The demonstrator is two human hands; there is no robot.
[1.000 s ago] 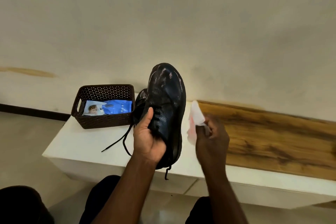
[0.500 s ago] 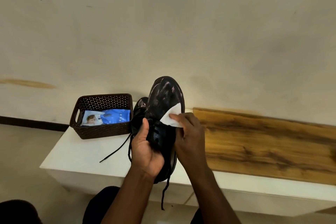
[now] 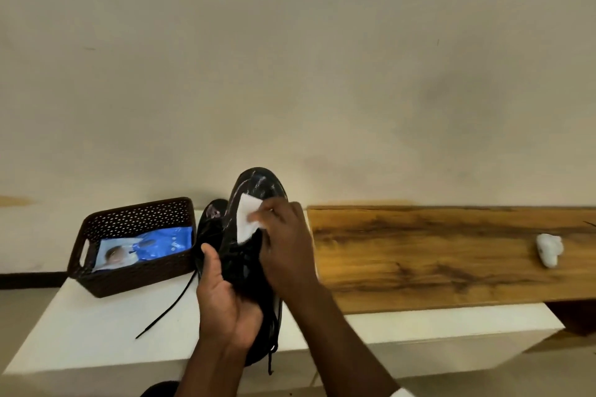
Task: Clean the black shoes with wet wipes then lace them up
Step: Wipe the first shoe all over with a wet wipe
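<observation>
A glossy black shoe point(image 3: 261, 185) is held up toe-first over the white bench, its upper streaked with wet marks. My left hand point(image 3: 227, 303) grips it around the heel and lace area. With my right hand point(image 3: 283, 242) I press a white wet wipe point(image 3: 246, 217) flat against the shoe's upper, just below the toe. A second black shoe point(image 3: 209, 226) stands behind it on the bench, mostly hidden. One loose black lace point(image 3: 167, 311) trails across the white top. Another lace end hangs below the held shoe.
A dark brown woven basket point(image 3: 106, 222) at the left holds a blue and white pack of wipes point(image 3: 145, 245). A wooden slab point(image 3: 435, 258) covers the bench to the right, with a crumpled used wipe point(image 3: 549, 250) on it. A plain wall stands close behind.
My right hand brought the wipe from beside the shoe onto its upper and slid it up toward the toe. The shoe sank lower in view; the view widened to the right.
</observation>
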